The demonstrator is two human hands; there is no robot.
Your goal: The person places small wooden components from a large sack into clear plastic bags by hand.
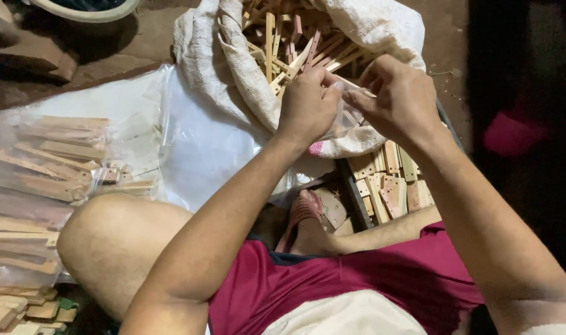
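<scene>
Maroon shorts and bare knees closest to camera; both hands up at the sack.

Left hand and right hand meet just over the rim of the white cloth sack, fingers of each pinched on the same small clear plastic bag held between them. Sack is full of thin wooden strips. Under the right forearm, a dark crate holds short drilled wooden pieces. Left side: clear bags packed with wooden pieces lying on a plastic sheet. Pink sandal on the foot between the knees.
</scene>
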